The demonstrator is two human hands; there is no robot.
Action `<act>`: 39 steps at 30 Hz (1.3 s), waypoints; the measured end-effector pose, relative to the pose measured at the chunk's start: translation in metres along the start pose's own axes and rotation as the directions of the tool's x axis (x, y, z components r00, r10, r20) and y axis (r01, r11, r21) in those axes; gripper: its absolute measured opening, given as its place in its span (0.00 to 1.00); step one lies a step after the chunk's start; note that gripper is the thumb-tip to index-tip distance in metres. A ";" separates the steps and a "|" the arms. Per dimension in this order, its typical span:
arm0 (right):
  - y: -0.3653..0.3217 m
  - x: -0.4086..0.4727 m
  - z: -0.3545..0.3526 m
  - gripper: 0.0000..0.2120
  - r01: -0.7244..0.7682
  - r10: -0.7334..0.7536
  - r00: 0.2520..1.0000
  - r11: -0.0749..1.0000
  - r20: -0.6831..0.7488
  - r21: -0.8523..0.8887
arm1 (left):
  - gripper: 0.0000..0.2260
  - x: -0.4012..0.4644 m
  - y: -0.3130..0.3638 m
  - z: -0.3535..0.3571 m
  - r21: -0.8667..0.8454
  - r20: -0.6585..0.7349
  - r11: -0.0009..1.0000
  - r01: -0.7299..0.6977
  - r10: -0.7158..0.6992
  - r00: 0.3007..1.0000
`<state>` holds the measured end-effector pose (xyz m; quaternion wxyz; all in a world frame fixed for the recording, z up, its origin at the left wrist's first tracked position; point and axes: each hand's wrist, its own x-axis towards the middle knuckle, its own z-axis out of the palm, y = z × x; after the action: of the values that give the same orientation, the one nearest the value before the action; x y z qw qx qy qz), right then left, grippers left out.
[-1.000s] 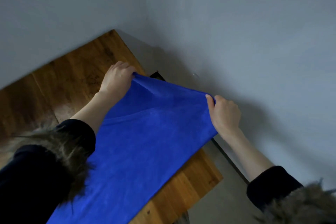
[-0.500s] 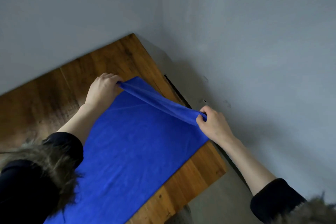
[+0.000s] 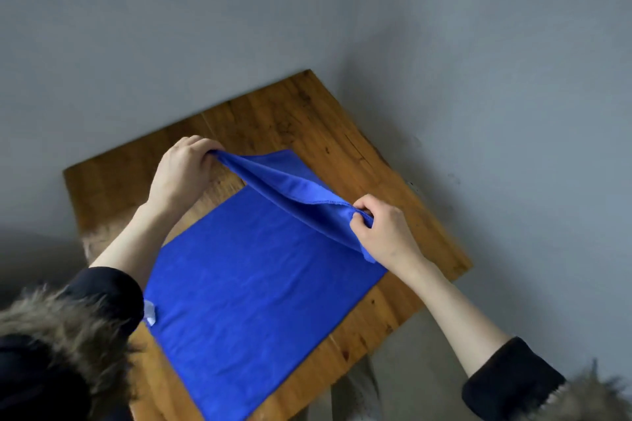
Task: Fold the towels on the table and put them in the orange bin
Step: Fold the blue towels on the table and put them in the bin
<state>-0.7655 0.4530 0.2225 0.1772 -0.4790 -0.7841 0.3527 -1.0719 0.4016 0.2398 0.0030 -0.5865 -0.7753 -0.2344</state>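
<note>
You have one towel (image 3: pixel 253 287) in front of you and two hands on it; no other cloth shows. The towel is a deep blue rectangle of soft, matte, slightly napped fabric with a stitched hem along its edges, and a small white tag (image 3: pixel 149 313) sticks out at its near left corner. Most of it lies flat and smooth on the surface (image 3: pixel 301 120), a wooden top of warm brown planks with dark knots and scuffs, square-cornered and set into the corner of two plain grey walls (image 3: pixel 478 61). Your left hand (image 3: pixel 183 173) has its fingers curled over the far left corner of the towel, a closed grip with the cloth bunched inside it. Your right hand (image 3: pixel 384 232) pinches the far right corner between thumb and curled fingers, also a closed grip on the fabric. Between the two grips the far edge is lifted off the surface and hangs as a narrow, sagging band with a soft crease, raised above the flat part. The flat part reaches from that lifted band toward you, its near corner close to the front edge of the surface. Both your forearms are bare below dark sleeves (image 3: pixel 113 287) with shaggy brown fur trim.
</note>
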 end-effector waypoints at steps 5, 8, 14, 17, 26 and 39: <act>-0.055 -0.042 0.047 0.04 0.079 -0.078 0.989 0.997 0.123 0.002 | 0.11 -0.063 -0.048 -0.038 -0.003 -0.020 0.999 0.052 -0.052 0.998; -0.072 -0.057 0.080 0.04 0.095 -0.076 0.952 0.994 0.296 -0.051 | 0.10 -0.100 -0.080 -0.042 0.003 0.002 0.993 0.120 -0.120 0.993; -0.063 -0.079 0.145 0.04 -0.038 0.127 0.794 0.986 0.595 -0.160 | 0.13 -0.172 -0.137 -0.021 0.028 0.195 0.954 0.300 -0.299 0.934; -0.046 -0.088 0.169 0.12 -0.102 0.223 0.761 0.968 0.610 -0.227 | 0.15 -0.196 -0.151 -0.006 0.061 0.325 0.945 0.322 -0.324 0.889; -0.001 -0.085 0.202 0.38 -0.251 0.517 0.739 0.806 0.432 -0.535 | 0.19 -0.201 -0.134 0.057 0.061 0.477 0.994 0.086 -0.105 0.872; 0.050 -0.006 0.179 0.53 -0.041 0.417 0.771 0.788 0.482 -0.614 | 0.27 -0.200 -0.086 0.110 0.194 0.437 0.956 0.221 -0.286 0.853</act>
<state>-0.8412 0.3936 0.0631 -0.2763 -0.4705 -0.7990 0.2528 -1.0581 0.2426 0.0549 -0.1717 -0.5162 -0.8384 -0.0333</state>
